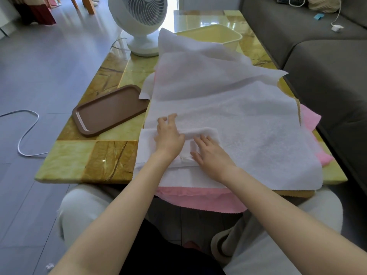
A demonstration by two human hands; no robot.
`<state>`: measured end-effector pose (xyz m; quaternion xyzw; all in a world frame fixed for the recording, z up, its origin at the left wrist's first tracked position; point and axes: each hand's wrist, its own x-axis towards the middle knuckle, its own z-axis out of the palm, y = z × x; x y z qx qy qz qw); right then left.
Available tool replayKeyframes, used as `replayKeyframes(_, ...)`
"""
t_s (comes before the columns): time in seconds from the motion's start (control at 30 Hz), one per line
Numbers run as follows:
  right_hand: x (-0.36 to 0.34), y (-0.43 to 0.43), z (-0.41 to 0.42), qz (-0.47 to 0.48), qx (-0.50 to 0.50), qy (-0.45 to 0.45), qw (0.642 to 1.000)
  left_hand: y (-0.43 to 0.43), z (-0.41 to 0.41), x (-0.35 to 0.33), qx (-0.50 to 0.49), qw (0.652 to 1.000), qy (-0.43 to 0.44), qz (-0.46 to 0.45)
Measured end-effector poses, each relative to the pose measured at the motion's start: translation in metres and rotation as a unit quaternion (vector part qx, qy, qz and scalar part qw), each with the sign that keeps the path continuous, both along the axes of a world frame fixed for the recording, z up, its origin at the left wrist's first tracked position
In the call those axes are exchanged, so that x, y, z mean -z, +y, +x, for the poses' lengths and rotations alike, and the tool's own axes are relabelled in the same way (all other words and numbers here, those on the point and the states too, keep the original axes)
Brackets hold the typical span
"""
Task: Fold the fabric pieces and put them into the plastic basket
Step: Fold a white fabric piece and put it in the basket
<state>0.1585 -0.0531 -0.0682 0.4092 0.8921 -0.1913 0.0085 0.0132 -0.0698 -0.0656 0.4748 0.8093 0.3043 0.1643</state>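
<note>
A small white fabric piece point(206, 132), partly folded into a thick strip, lies on top of a large white fabric sheet point(228, 108) spread over the table. My left hand point(168, 135) rests on the left end of the small piece with the fingers loosely bent over its fold. My right hand point(210, 153) lies flat on it, fingers straight, pressing down. Pink fabric point(198, 199) sticks out beneath the white sheets at the near edge and on the right. The pale yellow plastic basket point(234, 38) stands at the far end of the table, partly hidden by white fabric.
A brown tray point(107, 112) lies on the marble table point(95, 159) to the left. A white fan point(139, 22) stands at the far left corner. A grey sofa point(327, 72) runs along the right side. A white cable point(25, 132) trails on the floor.
</note>
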Motion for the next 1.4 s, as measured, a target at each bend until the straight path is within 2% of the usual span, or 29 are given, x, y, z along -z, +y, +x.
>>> replayKeyframes(0.07,-0.003,-0.003,-0.007,0.005,-0.004,-0.019,1.0,-0.011,-0.011,-0.007,-0.003,0.998,-0.025,0.05)
replayKeyframes(0.13,-0.004,-0.008,-0.016,0.008,-0.03,-0.031,0.999,-0.024,-0.024,-0.01,-0.026,0.998,-0.017,0.053)
replayKeyframes(0.23,-0.002,-0.015,-0.03,0.021,-0.067,-0.035,0.997,-0.043,-0.04,-0.009,-0.08,0.997,-0.005,-0.004)
replayKeyframes(0.33,-0.001,-0.011,-0.039,-0.003,-0.039,-0.044,0.998,-0.056,-0.048,-0.003,-0.101,0.993,-0.018,-0.065)
replayKeyframes(0.43,0.002,-0.006,-0.043,-0.025,-0.023,-0.057,0.998,-0.064,-0.053,0.002,-0.107,0.991,-0.05,-0.066)
replayKeyframes(0.53,0.0,-0.007,-0.044,-0.011,-0.018,-0.028,0.999,-0.067,-0.055,0.0,-0.121,0.987,-0.078,-0.067)
replayKeyframes(0.6,-0.004,-0.012,-0.043,-0.008,-0.025,0.005,1.0,-0.067,-0.054,-0.006,-0.137,0.985,-0.089,-0.054)
replayKeyframes(0.73,-0.01,-0.025,-0.043,-0.01,-0.038,0.018,0.999,-0.066,-0.039,-0.029,-0.138,0.985,-0.099,0.034)
replayKeyframes(0.83,-0.015,-0.025,-0.041,-0.047,0.011,0.088,0.995,-0.058,-0.018,-0.053,-0.105,0.978,-0.141,0.114)
replayKeyframes(0.9,-0.024,-0.021,-0.034,-0.082,0.06,0.171,0.98,-0.049,-0.003,-0.066,-0.065,0.968,-0.186,0.154)
replayKeyframes(1.0,-0.034,-0.012,-0.012,-0.121,0.153,0.298,0.934,-0.037,0.023,-0.066,0.01,0.962,-0.233,0.14)
replayKeyframes(1.07,-0.036,-0.002,0.005,-0.151,0.224,0.351,0.897,-0.029,0.039,-0.057,0.043,0.965,-0.234,0.107)
replayKeyframes(1.13,-0.035,0.007,0.019,-0.159,0.268,0.337,0.888,-0.023,0.053,-0.045,0.065,0.969,-0.228,0.069)
replayKeyframes(1.23,-0.028,0.016,0.03,-0.135,0.267,0.226,0.927,-0.014,0.068,-0.026,0.1,0.975,-0.197,-0.008)
replayKeyframes(1.3,-0.018,0.02,0.03,-0.137,0.264,0.185,0.937,-0.011,0.072,-0.016,0.132,0.979,-0.148,-0.05)
replayKeyframes(1.4,-0.01,0.024,0.028,-0.117,0.268,0.175,0.94,-0.012,0.067,-0.012,0.138,0.983,-0.112,-0.047)
